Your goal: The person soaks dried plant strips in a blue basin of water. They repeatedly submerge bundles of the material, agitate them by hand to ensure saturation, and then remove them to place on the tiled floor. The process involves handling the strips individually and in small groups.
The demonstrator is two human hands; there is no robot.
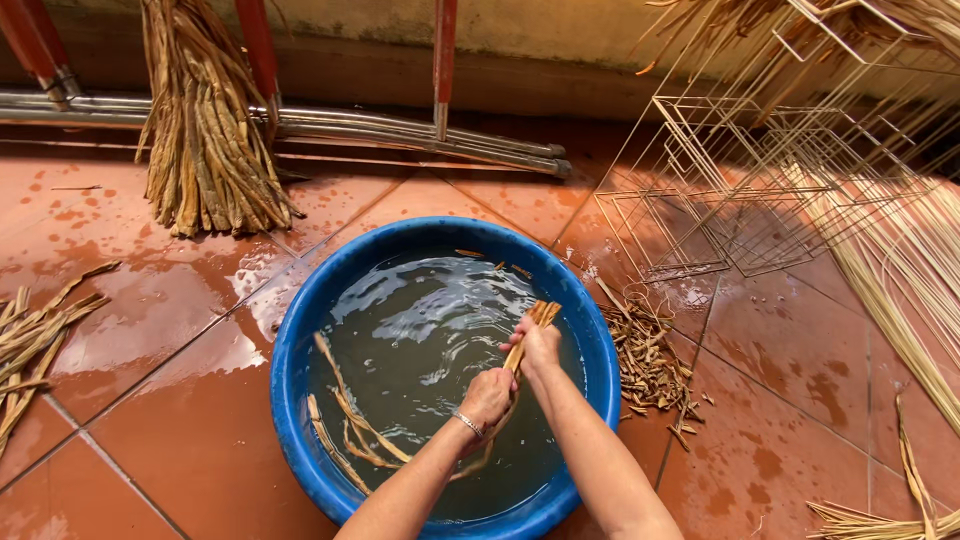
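Blue round basin [290, 360], plastic, filled with murky water, set on wet red floor tiles [150, 440]; taken as landmark for all places below. No label, sign or printed package can be made out anywhere in view.

Left hand [487, 396], over the water in the near right part of the basin: fingers curled shut around the lower end of a tan fibre strip [530, 330]; a metal bracelet [468, 425] is worn at its wrist.

Right hand [537, 345], just beyond the left hand: closed on the same strip higher up, the strip's frayed end seen sticking out past the knuckles toward the basin's far right rim.

Loose soaked strips [345, 420]: lying curved in the water at the near left of the basin, partly sunk and hard to trace.

Bundle of dried fibre [205, 130]: stood upright against the wall beyond the basin's far left.

Metal pipes [400, 130]: laid along the wall behind the basin; red poles rise from them, tops cut off.

Heap of short trimmings [645, 365]: on the tiles just right of the basin.

Wire frames [760, 190]: stacked to the far right of the basin, cut off by the edge.

Flat strips [30, 340]: on the tiles left of the basin, partly out of frame
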